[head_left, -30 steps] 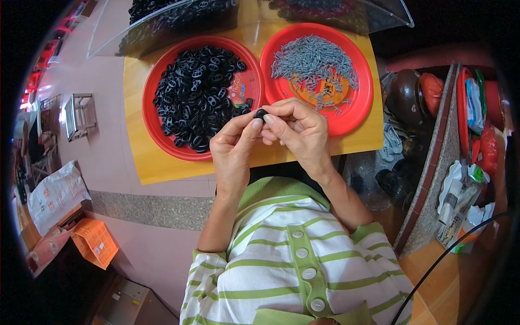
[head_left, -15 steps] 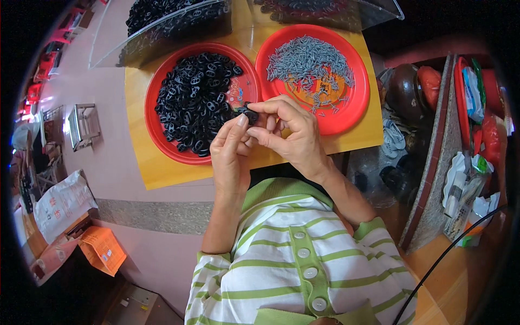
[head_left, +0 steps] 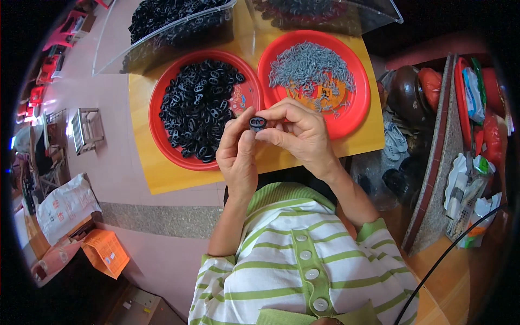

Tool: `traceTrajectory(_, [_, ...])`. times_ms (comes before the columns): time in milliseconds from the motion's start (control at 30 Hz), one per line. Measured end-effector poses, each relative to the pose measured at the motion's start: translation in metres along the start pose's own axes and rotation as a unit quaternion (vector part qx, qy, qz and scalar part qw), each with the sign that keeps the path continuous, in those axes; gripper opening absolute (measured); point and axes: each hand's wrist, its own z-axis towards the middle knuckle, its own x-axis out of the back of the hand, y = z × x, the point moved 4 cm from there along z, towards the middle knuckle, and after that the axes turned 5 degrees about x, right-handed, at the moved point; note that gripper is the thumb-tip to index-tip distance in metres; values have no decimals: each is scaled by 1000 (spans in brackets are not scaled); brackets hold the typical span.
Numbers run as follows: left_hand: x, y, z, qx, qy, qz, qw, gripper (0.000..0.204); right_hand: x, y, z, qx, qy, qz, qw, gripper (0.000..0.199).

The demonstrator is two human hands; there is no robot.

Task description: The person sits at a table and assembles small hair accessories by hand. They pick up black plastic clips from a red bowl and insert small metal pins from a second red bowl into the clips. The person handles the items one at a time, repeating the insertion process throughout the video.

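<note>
Between my two hands is a small black two-hole plastic cord lock (head_left: 258, 123), pinched from both sides with its holes facing up. My left hand (head_left: 238, 149) has its thumb and fingertips closed on its left side. On the other side, my right hand (head_left: 301, 132) grips it between thumb and bent forefinger. Just beyond and to the left lies a red plate (head_left: 153, 122) heaped with similar black pieces (head_left: 195, 105). A second red plate (head_left: 362, 81), to the right, bears a pile of small grey metal pieces (head_left: 306, 62), too small to make out exactly.
Both plates stand on a yellow tabletop (head_left: 157, 179). At its far edge are clear plastic bins (head_left: 179, 24) full of black pieces. A dark round jar (head_left: 406, 89) and a stone-edged ledge (head_left: 433, 157) stand to the right. Leftward on the floor is a metal stool (head_left: 85, 130).
Both hands have come slightly nearer to me and to the right, away from the left plate. The cord lock has turned, so its two holes now show upward.
</note>
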Motion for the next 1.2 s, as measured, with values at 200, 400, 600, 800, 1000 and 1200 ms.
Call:
traceTrajectory(200, [5,3,-1,-112,-56,67,990,21,-5,1,-8,-40,-8,72,997,24])
traceTrajectory(400, [10,0,-15,-119,-61,78,988,16,-13,7,-24,-49,-19,72,996,20])
traceTrajectory(600, [19,-11,-23,-73,-23,28,997,15,-19,10,-31,-86,-24,55,995,15])
traceTrajectory(800, [16,4,-3,-96,-29,159,982,22,-11,15,-12,-175,-39,121,976,12])
traceTrajectory(1000, [10,27,40,-206,-20,466,860,26,51,-15,62,-25,94,-35,995,20])
traceTrajectory(1200, [-3,29,50,-198,-106,656,721,19,127,-42,135,193,241,-365,878,24])
